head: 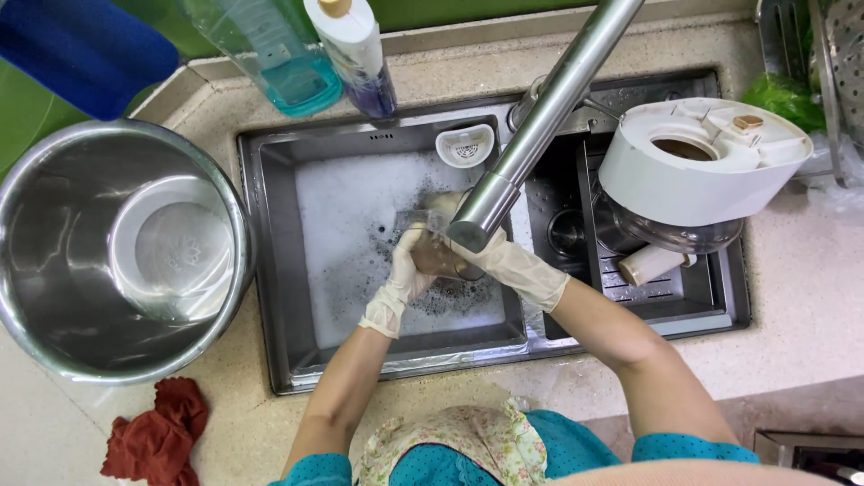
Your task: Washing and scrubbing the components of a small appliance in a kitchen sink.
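Observation:
Both my hands wear pale rubber gloves and meet over the foamy water in the steel sink (270,270). My left hand (405,274) grips a small brownish object (441,256) from the left. From the right, my right hand (513,265) closes on the same object. The object is mostly hidden by the gloves and by the steel faucet spout (540,126) that crosses above them. I cannot tell what the object is.
A large steel bowl (54,270) sits left of the sink, a red cloth (157,436) below it. Soap bottles (355,54) stand behind the sink. A white round appliance lid (697,162) rests over a glass bowl in the right basin.

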